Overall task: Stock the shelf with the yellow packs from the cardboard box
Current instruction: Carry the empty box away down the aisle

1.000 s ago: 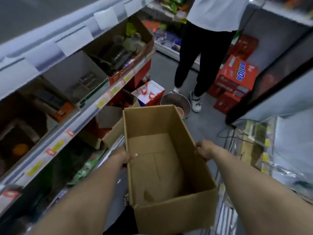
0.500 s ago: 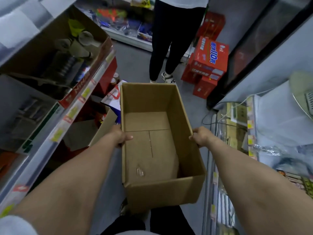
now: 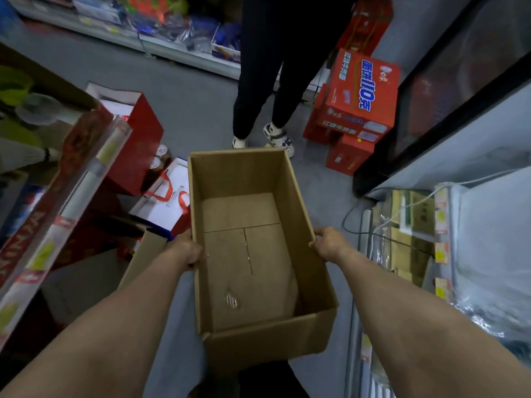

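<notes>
Cardboard box (interior bare) is held over the aisle floor; left hand grips its left wall; right hand grips its right wall.

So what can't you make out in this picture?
Head view, all four:
- Shiny speck on the cardboard box floor: too small to identify.
- Standing person: cut off above the legs by the top edge.
- Shelf price labels, left: blurred, unreadable.
- Fingertips of left hand and right hand: hidden behind the box walls.
</notes>
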### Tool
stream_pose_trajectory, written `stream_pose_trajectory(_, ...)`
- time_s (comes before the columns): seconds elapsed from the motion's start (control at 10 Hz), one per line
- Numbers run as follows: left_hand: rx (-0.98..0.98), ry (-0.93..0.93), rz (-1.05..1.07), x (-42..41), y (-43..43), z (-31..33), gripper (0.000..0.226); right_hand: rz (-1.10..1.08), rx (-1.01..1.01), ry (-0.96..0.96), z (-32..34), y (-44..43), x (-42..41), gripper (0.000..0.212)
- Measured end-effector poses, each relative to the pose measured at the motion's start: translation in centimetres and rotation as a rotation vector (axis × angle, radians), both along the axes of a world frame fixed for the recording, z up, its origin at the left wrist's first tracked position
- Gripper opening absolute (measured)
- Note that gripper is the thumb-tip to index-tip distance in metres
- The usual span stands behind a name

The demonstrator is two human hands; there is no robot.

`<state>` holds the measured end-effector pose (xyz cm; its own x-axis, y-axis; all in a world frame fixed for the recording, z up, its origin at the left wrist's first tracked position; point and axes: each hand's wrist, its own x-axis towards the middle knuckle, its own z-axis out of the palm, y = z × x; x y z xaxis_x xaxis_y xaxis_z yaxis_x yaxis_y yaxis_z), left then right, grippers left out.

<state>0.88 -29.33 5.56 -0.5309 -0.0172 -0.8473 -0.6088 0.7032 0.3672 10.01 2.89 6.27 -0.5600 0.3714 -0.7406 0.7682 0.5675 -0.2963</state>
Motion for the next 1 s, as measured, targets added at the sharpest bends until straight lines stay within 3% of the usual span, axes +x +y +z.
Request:
stream_pose_trajectory(0.4,-0.146,0.121,-0.101,-11.1,6.3,-2.4,0.065,0.026,-0.007,-0.039,-8.3,5.6,-9.8,0.042)
stream_pose_trajectory(0.6,-0.147,0.153,-0.093,-13.8,8.0,-4.0,0.064,0.007,0.002,0.004,-9.2,6.3,-12.0,0.042)
stream_pose_trajectory(0.7,-0.059,0.169,-0.062,-14.0,8.2,-5.1,0.073,0.035,-0.01,0.005,-9.0,6.2,-12.5,0.047)
stream_pose_trajectory(0.8,-0.002,0.081,-0.059,-13.3,8.0,-6.7,0.1,0.038,-0.157,-0.075,-8.8,5.4,-12.5,0.07)
stream_pose_trajectory(1.0,0.027,0.014,-0.026,-11.0,11.0,-6.4,0.089,0.089,-0.304,-0.111,-9.4,3.7,-12.9,0.088)
